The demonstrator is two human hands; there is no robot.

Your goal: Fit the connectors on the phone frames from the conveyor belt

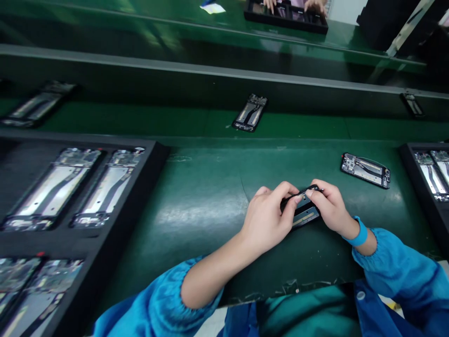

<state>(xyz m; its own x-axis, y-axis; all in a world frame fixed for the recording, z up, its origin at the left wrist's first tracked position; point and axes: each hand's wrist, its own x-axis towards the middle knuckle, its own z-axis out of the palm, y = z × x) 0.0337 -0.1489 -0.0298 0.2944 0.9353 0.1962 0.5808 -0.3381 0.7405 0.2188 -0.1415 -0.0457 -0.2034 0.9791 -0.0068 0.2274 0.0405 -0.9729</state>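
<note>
An open phone body (306, 214) with its inner parts exposed is tilted between my two hands, low over the green mat (196, 201). My left hand (268, 217) grips its left end, with thumb and fingers pinched at the upper edge. The right hand (331, 208) holds the other end, its thumb pressed on the upper edge near a dark part. My fingers hide both ends of the phone. Beyond my right hand, another open phone body (365, 170) lies on the mat, touched by neither hand.
A black tray (140, 196) of open phones stands at the left, another black tray (421, 196) at the right edge. Single phones lie on the green strip behind, one at the centre (250, 112). Across the raised ledge, another person's hands (294, 4) are over a black tray (286, 21).
</note>
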